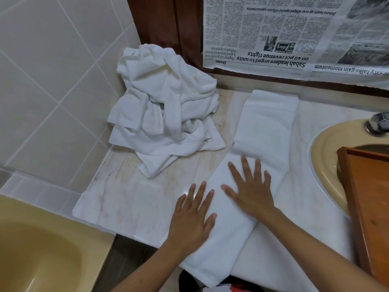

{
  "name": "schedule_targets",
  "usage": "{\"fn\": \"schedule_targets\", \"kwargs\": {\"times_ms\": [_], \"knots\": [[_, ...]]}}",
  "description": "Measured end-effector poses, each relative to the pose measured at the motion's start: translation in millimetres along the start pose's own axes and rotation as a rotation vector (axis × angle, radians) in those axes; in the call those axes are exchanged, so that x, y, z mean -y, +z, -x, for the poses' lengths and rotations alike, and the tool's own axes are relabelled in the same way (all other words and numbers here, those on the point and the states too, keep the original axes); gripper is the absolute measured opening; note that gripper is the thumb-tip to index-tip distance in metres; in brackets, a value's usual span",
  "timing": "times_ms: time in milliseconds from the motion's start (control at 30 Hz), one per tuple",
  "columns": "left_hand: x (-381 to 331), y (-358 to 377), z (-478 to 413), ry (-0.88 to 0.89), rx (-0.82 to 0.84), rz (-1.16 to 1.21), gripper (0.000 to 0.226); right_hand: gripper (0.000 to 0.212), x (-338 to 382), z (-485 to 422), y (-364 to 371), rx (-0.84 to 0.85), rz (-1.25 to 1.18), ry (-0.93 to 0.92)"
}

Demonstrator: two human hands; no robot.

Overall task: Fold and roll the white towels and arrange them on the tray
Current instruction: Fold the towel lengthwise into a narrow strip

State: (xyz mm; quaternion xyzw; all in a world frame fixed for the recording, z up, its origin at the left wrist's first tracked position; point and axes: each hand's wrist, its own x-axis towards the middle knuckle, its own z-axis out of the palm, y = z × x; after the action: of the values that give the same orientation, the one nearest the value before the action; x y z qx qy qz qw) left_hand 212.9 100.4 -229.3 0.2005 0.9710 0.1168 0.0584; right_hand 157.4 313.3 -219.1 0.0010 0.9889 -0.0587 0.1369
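Fingers (245, 167): spread flat, gripping nothing. Left hand (192, 218), right hand (251, 194): pressing near end of folded towel (265, 127), a long strip on worktop (130, 199). Crumpled towels (166, 110): left of folded towel. Tray (370, 186): right of it. Step, judged: smoothing fold. Next: tuck near edge, roll evenly.

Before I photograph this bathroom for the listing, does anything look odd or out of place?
The newspaper behind the counter hangs upside down, and the folded towel lies askew, its near end overhanging the edge.
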Motion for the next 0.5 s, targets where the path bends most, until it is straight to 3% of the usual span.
{"fn": "schedule_targets", "kwargs": {"times_ms": [233, 367, 433, 500], "knots": [[-7.0, 0.7, -3.8, 0.013, 0.055, -0.043, 0.072, 0.078, -27.2, -42.7, -19.0, -0.030, 0.028, -0.134], [-12.3, -0.8, -15.7, -0.017, 0.059, -0.052, 0.076, 0.067, -29.1, -61.1, -33.6, 0.002, -0.083, -0.111], [-14.9, -1.4, -20.4, -0.039, 0.057, -0.050, 0.076, 0.052, -24.5, -46.1, -39.2, -0.180, -0.350, 0.009], [-16.5, -1.7, -24.5, -0.057, 0.050, -0.043, 0.076, 0.035, -15.6, -9.5, -37.0, -0.525, -0.582, 0.200]]}}
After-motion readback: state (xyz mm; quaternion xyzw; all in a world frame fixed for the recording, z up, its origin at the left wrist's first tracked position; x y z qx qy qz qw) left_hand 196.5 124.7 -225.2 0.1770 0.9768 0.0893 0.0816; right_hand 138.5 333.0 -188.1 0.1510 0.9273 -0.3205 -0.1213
